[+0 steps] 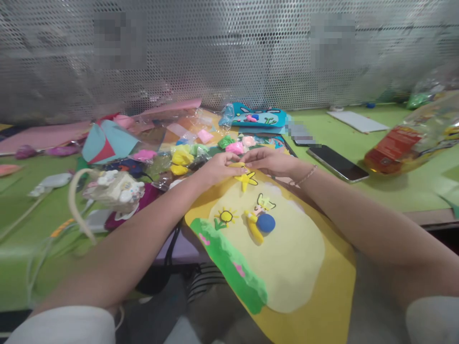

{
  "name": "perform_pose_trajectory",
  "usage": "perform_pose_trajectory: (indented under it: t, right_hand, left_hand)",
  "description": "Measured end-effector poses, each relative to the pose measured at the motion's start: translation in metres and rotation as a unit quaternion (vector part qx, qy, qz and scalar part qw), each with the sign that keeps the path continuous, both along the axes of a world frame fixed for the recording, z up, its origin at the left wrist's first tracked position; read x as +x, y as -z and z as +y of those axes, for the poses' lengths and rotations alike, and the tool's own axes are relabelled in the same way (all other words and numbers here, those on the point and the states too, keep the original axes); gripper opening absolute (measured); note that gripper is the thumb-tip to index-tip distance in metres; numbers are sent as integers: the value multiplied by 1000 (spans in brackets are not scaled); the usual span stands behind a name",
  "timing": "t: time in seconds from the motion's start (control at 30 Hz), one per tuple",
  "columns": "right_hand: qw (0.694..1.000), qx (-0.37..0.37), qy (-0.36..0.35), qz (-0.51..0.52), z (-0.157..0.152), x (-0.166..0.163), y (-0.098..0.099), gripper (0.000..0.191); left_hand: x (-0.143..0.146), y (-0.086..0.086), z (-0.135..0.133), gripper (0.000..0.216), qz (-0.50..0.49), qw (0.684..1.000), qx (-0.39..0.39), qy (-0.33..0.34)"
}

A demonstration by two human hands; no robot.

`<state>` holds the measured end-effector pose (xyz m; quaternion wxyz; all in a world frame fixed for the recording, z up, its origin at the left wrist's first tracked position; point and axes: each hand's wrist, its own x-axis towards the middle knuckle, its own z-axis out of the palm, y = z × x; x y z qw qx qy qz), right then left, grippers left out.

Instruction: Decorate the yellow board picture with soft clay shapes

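Note:
A yellow sheet [337,267] slants down over the near edge of the table. It bears a cream-coloured oval [294,267], a green strip with pink bits [229,260], a small sun [226,216], a yellow star shape [246,180] and a figure with a round blue part [266,223]. My left hand [225,165] and my right hand [268,160] meet at the sheet's far end, just above the star. Fingers of both are bent and pressed together, with a bit of yellow showing by them. What they pinch is mostly hidden.
Bagged lumps of coloured clay [182,157] lie beyond my hands, near a blue decorated piece [258,117]. To the right are a phone [339,162] and a tilted bottle [398,145]. A charger with cables [118,191] sits left. A perforated metal panel [229,52] stands behind.

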<state>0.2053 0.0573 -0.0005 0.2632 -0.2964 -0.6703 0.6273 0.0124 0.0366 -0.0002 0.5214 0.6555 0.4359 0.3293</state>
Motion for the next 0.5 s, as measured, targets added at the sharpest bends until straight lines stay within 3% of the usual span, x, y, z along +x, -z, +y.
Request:
perform_pose_trajectory:
  t: [0.33,0.5]
  right_hand:
    - [995,50,34,-79,-8,-4,-9,12]
    - [995,63,23,-70,-7,-5,-7,18]
  left_hand:
    - [-2,7,4,41,4,1000,8,-2]
    - [-4,6,4,37,-2,1000,4,-1]
